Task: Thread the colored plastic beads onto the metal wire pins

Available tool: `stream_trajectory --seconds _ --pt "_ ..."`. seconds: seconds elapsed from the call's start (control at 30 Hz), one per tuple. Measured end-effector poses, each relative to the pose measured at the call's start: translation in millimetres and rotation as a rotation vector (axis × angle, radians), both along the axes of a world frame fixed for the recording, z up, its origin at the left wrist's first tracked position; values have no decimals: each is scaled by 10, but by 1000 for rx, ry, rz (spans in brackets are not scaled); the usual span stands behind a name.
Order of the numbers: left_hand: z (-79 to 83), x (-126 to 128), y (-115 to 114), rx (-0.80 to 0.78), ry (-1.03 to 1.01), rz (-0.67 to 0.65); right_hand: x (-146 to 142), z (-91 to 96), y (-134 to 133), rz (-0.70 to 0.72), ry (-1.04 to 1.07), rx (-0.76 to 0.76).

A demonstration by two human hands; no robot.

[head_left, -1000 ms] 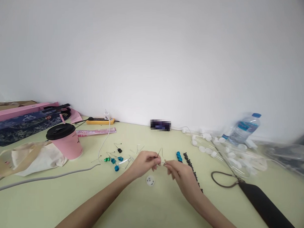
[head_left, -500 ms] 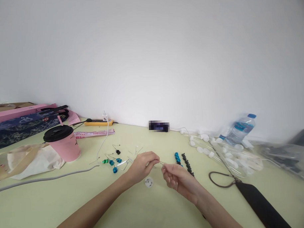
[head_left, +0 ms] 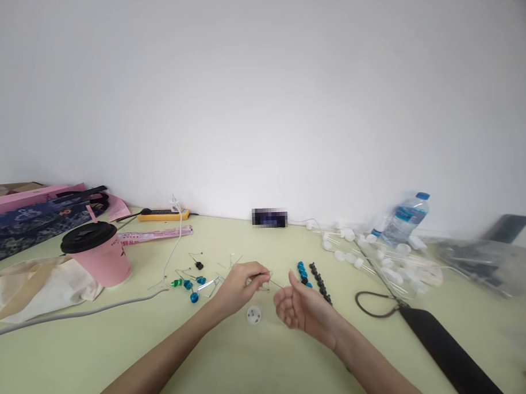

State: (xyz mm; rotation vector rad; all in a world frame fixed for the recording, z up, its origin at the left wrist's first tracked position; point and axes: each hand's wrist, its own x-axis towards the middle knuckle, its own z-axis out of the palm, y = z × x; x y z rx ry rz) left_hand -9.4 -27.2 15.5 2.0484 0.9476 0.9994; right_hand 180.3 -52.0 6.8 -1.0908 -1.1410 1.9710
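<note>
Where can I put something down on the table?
Bare table shows between the left arm and right arm, below the white disc in the picture, and between the left arm and grey cable. It's crowded beside the left hand, with blue pieces, and around the bottle, with white-ended rods.

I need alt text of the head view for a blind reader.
A left hand pinches a thin wire above a pale-green table, the right hand loosely open beside it. Small blue and black pieces lie nearby; a pink cup stands at left.

thin metal wire [head_left: 276,283], tilted
</note>
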Motion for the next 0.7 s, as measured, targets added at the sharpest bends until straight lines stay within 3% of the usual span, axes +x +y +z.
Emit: stream_trajectory --seconds 0.03,0.1,0.17,0.3,0.37,0.43,0.5,0.6,0.63,0.7 --pt "8 7 -18 92 42 10 6 -8 12 32 57 -76" --pt "13 18 -38 185 88 17 7 -27 21 20 78 -35" --pt "3 18 -26 116 72 21 -4 -48 11 -18 -64 223" --pt "-46 -25 71 -322 -90 -83 -38 -86 -42 -184 -534 960" --pt "-63 -50 115 -443 -152 -147 -53 -83 -67 -269 -622 1085" --pt "-65 -62 127 -433 -162 -144 -62 -60 -77 -278 -575 936" --pt "-55 -53 104 -303 -104 -82 -61 -34 -64 -189 -406 575" --pt "-36 -16 38 19 44 1 -49 -26 -17 -42 -40 16" --pt "-33 -3 20 105 84 14 -45 -32 -2 -40 36 -66" --pt "-35 15 3 185 135 36 -39 -53 19 -83 95 -56"
